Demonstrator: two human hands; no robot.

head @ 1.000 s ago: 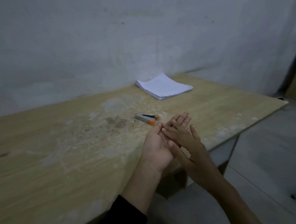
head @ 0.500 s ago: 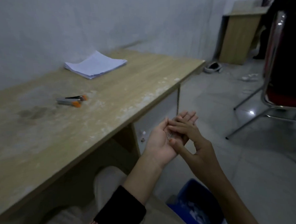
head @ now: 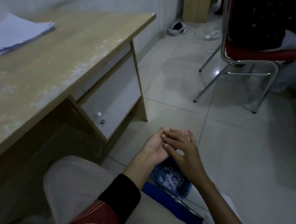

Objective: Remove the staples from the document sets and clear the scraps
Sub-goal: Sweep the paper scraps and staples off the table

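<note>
Right hand (head: 183, 149) flat on the open left hand (head: 155, 145) over the bin (head: 184, 191), neither grip holding anything I can see, so a sloppy brush could litter the floor (head: 237, 150).

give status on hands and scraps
Left hand open, palm up; right hand open, fingers across it. Both over blue bin, paper scraps inside. Paper stack on desk. Nothing blocking.

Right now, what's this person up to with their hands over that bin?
A seated person holds both hands together over a blue bin on the floor that already holds paper scraps. The left hand lies palm up; the right hand rests its fingers across it, seemingly brushing bits off. A paper stack sits on the desk.
</note>
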